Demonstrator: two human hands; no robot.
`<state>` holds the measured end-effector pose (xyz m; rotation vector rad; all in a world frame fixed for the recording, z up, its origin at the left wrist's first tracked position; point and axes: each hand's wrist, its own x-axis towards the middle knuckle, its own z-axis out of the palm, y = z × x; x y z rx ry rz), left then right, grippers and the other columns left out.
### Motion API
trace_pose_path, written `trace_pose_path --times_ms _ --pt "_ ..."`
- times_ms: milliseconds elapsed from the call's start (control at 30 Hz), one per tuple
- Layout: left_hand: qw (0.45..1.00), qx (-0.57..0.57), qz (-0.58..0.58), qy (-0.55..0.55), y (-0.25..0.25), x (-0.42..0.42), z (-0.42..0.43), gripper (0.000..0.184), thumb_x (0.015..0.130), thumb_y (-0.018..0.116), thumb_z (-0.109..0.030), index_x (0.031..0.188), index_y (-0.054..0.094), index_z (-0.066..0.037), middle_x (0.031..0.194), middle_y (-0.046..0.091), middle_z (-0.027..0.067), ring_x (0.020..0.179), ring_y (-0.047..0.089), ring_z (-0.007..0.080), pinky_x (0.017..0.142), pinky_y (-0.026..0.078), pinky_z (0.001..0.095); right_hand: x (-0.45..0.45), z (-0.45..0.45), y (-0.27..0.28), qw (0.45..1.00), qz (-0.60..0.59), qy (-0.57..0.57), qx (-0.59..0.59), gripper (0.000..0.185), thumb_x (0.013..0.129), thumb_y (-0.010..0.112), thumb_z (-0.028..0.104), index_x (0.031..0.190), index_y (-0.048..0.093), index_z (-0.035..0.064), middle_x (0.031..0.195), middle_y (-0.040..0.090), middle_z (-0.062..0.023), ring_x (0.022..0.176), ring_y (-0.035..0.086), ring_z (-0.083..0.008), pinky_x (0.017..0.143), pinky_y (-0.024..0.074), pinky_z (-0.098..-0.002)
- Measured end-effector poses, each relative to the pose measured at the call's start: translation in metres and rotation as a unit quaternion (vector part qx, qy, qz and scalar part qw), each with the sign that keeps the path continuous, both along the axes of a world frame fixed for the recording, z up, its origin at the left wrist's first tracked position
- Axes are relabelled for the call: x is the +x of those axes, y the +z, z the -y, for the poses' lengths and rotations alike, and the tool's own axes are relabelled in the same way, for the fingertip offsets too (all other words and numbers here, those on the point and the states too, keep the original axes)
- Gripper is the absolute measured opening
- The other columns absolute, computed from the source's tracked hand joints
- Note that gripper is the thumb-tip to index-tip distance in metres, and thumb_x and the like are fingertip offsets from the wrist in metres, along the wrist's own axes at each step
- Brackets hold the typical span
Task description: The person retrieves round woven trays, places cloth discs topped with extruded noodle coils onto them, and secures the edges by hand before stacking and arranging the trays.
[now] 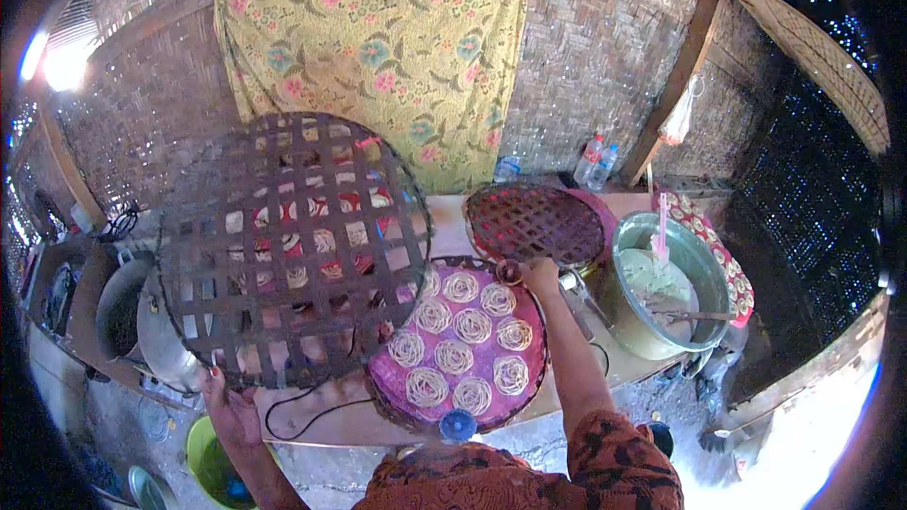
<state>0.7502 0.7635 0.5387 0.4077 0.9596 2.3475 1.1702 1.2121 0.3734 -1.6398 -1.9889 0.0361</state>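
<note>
My left hand [233, 412] grips the lower rim of a large round woven bamboo tray [227, 307], which is raised and tilted on the left side. Through its open lattice, pale coils on red and pink cloth show behind it. My right hand [540, 276] is closed beside a small reddish-brown cup [509, 271], which it appears to hold at the far right edge of a round tray lined with purple cloth [491, 340]. Several coiled noodle-like rounds [453, 356] of pale dough lie on that cloth. A blue round object [458, 425] is at the tray's near edge.
Another woven tray [537, 224] lies behind. At right stands a green bucket [661, 345] of pale batter with a pink handle [662, 227] and a stick [690, 315]. Bottles [601, 167] stand by the wall. A metal pot [170, 340] and green basin [213, 467] are at left.
</note>
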Motion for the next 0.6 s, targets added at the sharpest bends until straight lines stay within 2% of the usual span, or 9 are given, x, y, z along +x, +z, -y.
trace_pose_path --times_ms 100,167,267,367,400,467,533,567,600 --pt "1.000 0.014 -0.021 -0.010 0.011 0.010 -0.007 0.049 0.087 0.052 -0.010 0.133 0.033 -0.008 0.114 0.054 0.0078 0.092 0.060 0.0164 0.062 0.058 0.0302 0.021 0.019 0.024 0.995 0.025 -0.022 -0.095 0.033 0.084 0.052 0.030 0.087 0.065 0.0002 0.087 0.061 -0.0249 0.078 0.061 -0.0396 0.070 0.0497 -0.0461" --pt "1.000 0.018 -0.002 -0.006 0.008 0.017 -0.007 0.054 0.087 0.053 -0.011 0.136 0.030 -0.009 0.114 0.054 0.0085 0.090 0.061 0.0164 0.060 0.059 0.0308 0.029 0.020 0.025 0.996 0.018 -0.002 -0.090 0.034 0.086 0.050 0.030 0.088 0.064 -0.0011 0.088 0.061 -0.0263 0.084 0.061 -0.0375 0.074 0.0487 -0.0464" --pt "1.000 -0.007 0.011 0.014 0.015 0.027 -0.015 0.057 0.086 0.054 -0.013 0.137 0.028 -0.009 0.114 0.054 0.0088 0.088 0.062 0.0175 0.061 0.060 0.0330 0.037 -0.004 0.009 0.973 -0.186 -0.086 -0.103 0.033 0.086 0.051 0.029 0.087 0.064 -0.0015 0.088 0.062 -0.0266 0.086 0.061 -0.0380 0.075 0.0480 -0.0463" --pt "1.000 -0.016 0.021 -0.009 0.006 0.026 -0.015 0.059 0.084 0.055 -0.012 0.136 0.028 -0.009 0.114 0.053 0.0093 0.088 0.062 0.0201 0.061 0.061 0.0339 0.035 -0.005 0.039 0.982 -0.168 -0.068 -0.059 0.033 0.085 0.054 0.029 0.086 0.063 -0.0021 0.088 0.062 -0.0255 0.085 0.060 -0.0405 0.074 0.0477 -0.0468" --pt "0.999 -0.024 0.033 -0.027 -0.001 0.024 -0.014 0.059 0.083 0.056 -0.011 0.136 0.028 -0.009 0.115 0.052 0.0096 0.087 0.062 0.0216 0.061 0.061 0.0339 0.038 0.000 0.043 0.983 -0.181 -0.017 -0.005 0.033 0.086 0.055 0.031 0.085 0.065 0.0001 0.062 0.062 -0.0126 0.060 0.063 -0.0234 0.058 0.0497 -0.0366" --pt "0.996 -0.019 0.013 -0.089 -0.015 0.030 -0.015 0.060 0.082 0.057 -0.011 0.135 0.029 -0.009 0.115 0.052 0.0098 0.089 0.061 0.0227 0.060 0.061 0.0351 0.026 0.050 0.094 0.878 -0.437 0.068 -0.184 0.039 0.092 0.047 0.036 0.096 0.062 0.0004 0.081 0.064 -0.0106 0.069 0.061 -0.0200 0.063 0.0493 -0.0364" --pt "0.987 -0.026 0.019 -0.158 -0.024 0.048 -0.023 0.060 0.080 0.058 -0.008 0.134 0.031 -0.009 0.113 0.052 0.0100 0.092 0.061 0.0252 0.059 0.060 0.0390 0.017 0.120 0.154 0.735 -0.608 0.166 -0.251 0.046 0.095 0.038 0.040 0.112 0.053 -0.0002 0.103 0.058 -0.0108 0.083 0.059 -0.0185 0.073 0.0479 -0.0343" --pt "0.985 -0.035 0.042 -0.166 -0.026 0.062 -0.030 0.060 0.079 0.059 -0.006 0.133 0.032 -0.009 0.111 0.054 0.0099 0.092 0.060 0.0265 0.060 0.060 0.0418 0.022 0.140 0.162 0.698 -0.636 0.179 -0.275 0.050 0.095 0.036 0.043 0.119 0.048 -0.0004 0.110 0.055 -0.0122 0.088 0.057 -0.0185 0.078 0.0464 -0.0341" --pt "0.966 -0.048 0.060 -0.245 -0.029 0.071 -0.028 0.061 0.079 0.059 -0.004 0.133 0.032 -0.010 0.110 0.055 0.0099 0.092 0.060 0.0277 0.062 0.059 0.0437 0.027 0.161 0.164 0.658 -0.663 0.191 -0.301 0.055 0.096 0.034 0.045 0.125 0.042 -0.0007 0.117 0.052 -0.0135 0.094 0.056 -0.0185 0.083 0.0450 -0.0340"
